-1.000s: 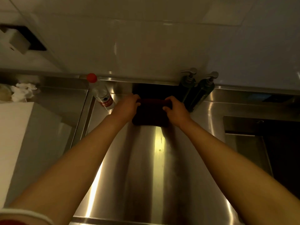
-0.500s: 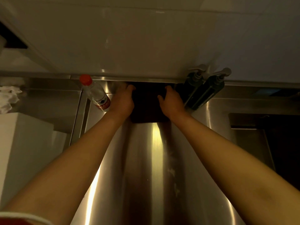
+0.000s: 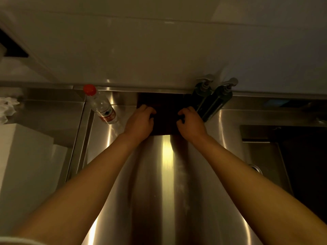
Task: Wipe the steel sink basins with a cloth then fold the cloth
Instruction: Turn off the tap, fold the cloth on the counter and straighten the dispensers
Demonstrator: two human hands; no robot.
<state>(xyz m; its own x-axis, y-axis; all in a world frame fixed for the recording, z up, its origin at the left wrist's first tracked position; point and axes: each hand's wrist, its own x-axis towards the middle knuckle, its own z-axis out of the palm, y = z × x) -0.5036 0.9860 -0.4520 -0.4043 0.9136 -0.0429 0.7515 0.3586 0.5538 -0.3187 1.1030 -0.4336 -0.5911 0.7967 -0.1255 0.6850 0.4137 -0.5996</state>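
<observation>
Steel runs the whole width of the counter (image 3: 159,191), a bright streak of light down its middle, with a sink basin (image 3: 265,156) sunk in at the right and another recess at the left edge. Against the back wall the dark cloth (image 3: 165,119) lies flat on the steel, pushed up to the splashback, wedged between the clear plastic bottle (image 3: 102,107) with its red cap on one side and the two pump dispensers (image 3: 210,101) on the other. A second ago it sat lower as a smaller folded bundle between the hands; half a second ago both palms were spread flat on it, pressing it out near the wall. Now the left hand (image 3: 139,122) and right hand (image 3: 192,124) have drawn back to its side edges and curled, each grip pinched closed on the fabric. To me that reads as wiping finished and folding under way: the cloth smoothed, the edges gathered for the next fold. The bottle and dispensers stand close enough to be nudged if the cloth is swung out.
</observation>
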